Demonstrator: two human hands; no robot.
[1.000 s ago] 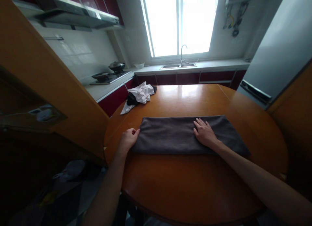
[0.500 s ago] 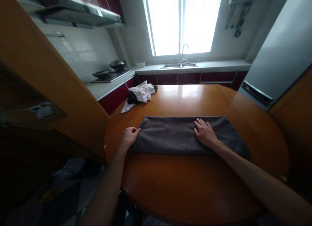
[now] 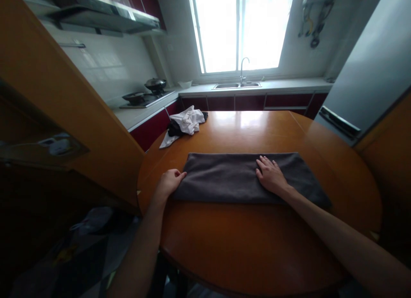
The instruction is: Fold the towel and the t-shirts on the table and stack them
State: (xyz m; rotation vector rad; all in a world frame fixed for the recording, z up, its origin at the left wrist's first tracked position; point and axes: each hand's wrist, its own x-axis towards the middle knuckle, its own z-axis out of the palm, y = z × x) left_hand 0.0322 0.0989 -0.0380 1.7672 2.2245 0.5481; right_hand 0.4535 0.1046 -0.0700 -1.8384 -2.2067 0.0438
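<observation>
A dark grey cloth (image 3: pixel 224 178), folded into a long flat strip, lies across the wooden table (image 3: pixel 250 242). At its left edge my left hand (image 3: pixel 170 182) is closed, thumb and fingers pinching the cloth's side. My right hand (image 3: pixel 271 174) rests palm down on the cloth, right of its middle, with the fingers spread. The cloth under that palm is hidden.
Crumpled white and black clothes (image 3: pixel 189 120) lie at the table's back left. Beyond are a stove with pans (image 3: pixel 156 84), a counter with a sink (image 3: pixel 237 85) and a faucet. A fridge (image 3: pixel 359 71) stands on the right.
My left hand has shifted very slightly down along the cloth's left edge. My right hand and the cloth look the same.
</observation>
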